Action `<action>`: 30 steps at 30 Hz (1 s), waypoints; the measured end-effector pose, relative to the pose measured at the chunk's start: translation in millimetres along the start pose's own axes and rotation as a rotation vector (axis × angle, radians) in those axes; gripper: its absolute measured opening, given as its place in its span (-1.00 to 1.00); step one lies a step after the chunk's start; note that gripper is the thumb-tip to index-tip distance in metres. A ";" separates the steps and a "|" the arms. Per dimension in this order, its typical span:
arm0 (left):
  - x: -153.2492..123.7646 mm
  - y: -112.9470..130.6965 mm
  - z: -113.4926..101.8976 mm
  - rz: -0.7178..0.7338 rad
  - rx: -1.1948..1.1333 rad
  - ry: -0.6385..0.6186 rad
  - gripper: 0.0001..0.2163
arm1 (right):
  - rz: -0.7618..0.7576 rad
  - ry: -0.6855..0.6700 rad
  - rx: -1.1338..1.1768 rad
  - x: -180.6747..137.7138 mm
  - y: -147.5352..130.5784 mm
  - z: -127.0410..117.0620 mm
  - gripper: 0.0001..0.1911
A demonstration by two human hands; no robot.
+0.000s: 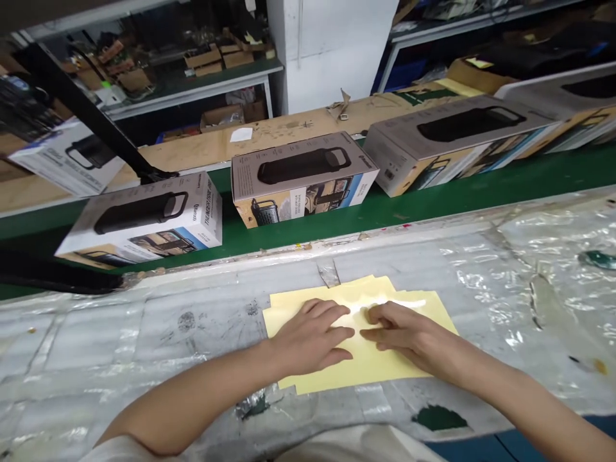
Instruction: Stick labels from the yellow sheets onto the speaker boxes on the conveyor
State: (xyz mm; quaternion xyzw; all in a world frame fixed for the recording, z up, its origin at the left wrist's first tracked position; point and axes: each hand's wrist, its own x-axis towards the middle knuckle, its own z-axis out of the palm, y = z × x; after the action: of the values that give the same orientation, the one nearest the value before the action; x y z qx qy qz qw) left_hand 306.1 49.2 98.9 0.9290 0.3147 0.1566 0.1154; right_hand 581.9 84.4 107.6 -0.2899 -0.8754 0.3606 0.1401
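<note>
A small stack of pale yellow sheets [337, 375], their edges not lined up, lies on the plastic-covered bench. My left hand [315, 337] rests on the stack's left half with its fingers spread and pointing right. Facing it from the right, my right hand [411, 330] touches the top sheet, its fingers bent and its thumb apart from them. Bright glare runs across the paper between and above the fingertips. I see nothing held in either hand; whether a thin clear film lies under the fingertips, I cannot tell.
Beyond the bench, a green conveyor belt [298, 239] carries printed product boxes: a left box [149, 218], a middle box [303, 176] and a right box [457, 141]. A black arm [91, 109] rises at left. Clear plastic [481, 282] covers the bench; shelves with cartons [219, 58] stand behind.
</note>
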 end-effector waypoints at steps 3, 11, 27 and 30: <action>0.8 0.8 -1.8 -0.009 0.011 -0.011 -0.67 | 0.016 -0.001 0.028 1.1 -3.4 -0.6 -0.54; 1.9 7.1 -0.3 0.015 0.079 -0.026 -0.70 | 0.266 -0.008 0.482 7.8 5.6 -47.1 -0.57; 105.6 -176.6 -104.6 -0.661 0.387 0.319 -0.66 | -0.289 0.392 -0.290 247.3 27.0 -96.2 -0.64; 100.1 -178.3 -97.9 -0.650 0.418 0.345 -0.65 | -0.288 0.375 -0.377 265.2 32.3 -95.4 -0.59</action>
State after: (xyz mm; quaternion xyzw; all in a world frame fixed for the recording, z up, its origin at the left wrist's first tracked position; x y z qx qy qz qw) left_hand 248.0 260.9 155.5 0.7450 0.6311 0.1981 -0.0866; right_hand 428.2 316.8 161.0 -0.2453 -0.9178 0.1086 0.2927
